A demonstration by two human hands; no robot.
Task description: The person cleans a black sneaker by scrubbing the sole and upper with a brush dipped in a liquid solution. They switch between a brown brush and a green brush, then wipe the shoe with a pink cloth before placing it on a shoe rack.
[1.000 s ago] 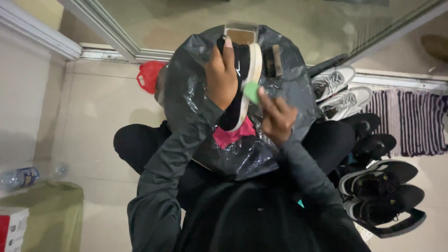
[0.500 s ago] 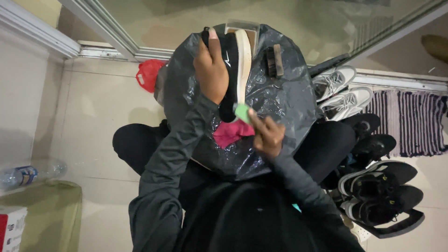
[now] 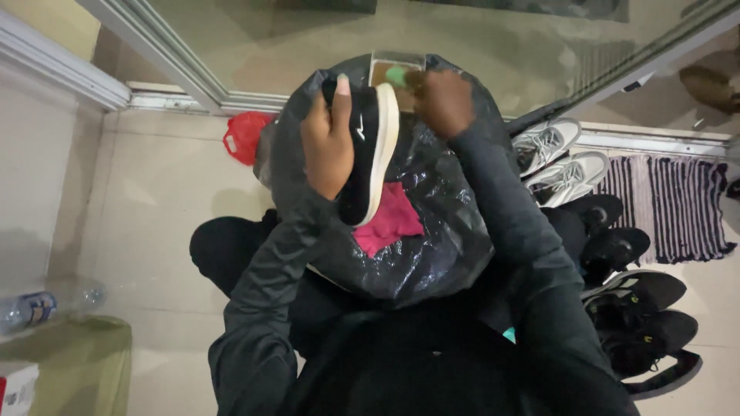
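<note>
Far left on the floor there's a clear plastic bottle (image 3: 35,306) lying on its side with a blue label band, and in the bottom corner a white box (image 3: 17,389) with a red side sitting on an olive-green cloth (image 3: 69,358). A crumpled red bag (image 3: 245,137) sits by the door frame.

Middle of the shot: the left hand (image 3: 327,146) is clamped around a black shoe (image 3: 361,154) with a white sole, held on edge above a table covered in black plastic sheeting (image 3: 447,231). A pink cloth (image 3: 389,218) lies on the plastic just under it.

The right hand (image 3: 441,100) is pinched shut on a small green sponge (image 3: 396,75), right at the open clear tub (image 3: 395,69) at the far edge. Looks to me like the reload step of cleaning the sole, so next it'd need the sponge brought back against that white edge while the left hand keeps the shoe steady.

On the right, 2 grey-white sneakers (image 3: 551,158), dark shoes (image 3: 640,308) and a striped mat (image 3: 667,208).
</note>
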